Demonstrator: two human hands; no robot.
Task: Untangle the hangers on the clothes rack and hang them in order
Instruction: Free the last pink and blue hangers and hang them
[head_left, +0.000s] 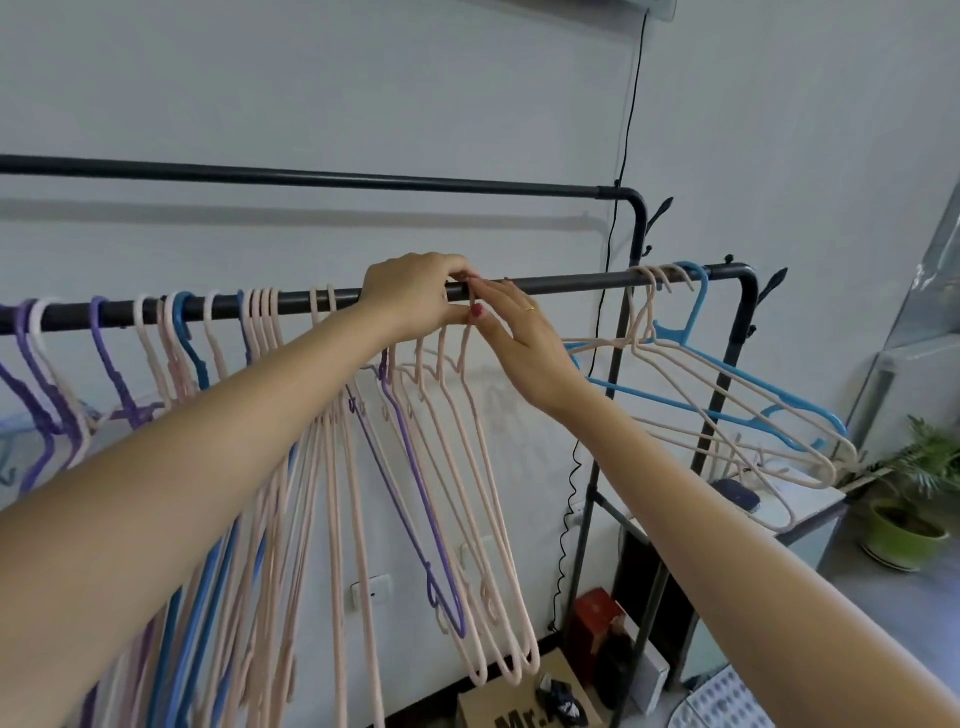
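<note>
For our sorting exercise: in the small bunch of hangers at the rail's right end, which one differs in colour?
The blue hanger, hooked furthest right on the rail; the others in that bunch are pale pink.

I see a dark, matt metal rail (571, 285) across the middle of the frame. The pale pink hangers (483, 519) below it look like smooth, matt plastic-coated wire, as does the glossier blue hanger (727, 374) at right. At the bottom sits a brown cardboard box (498, 701); at lower right, a glossy green pot (898, 540).
</note>
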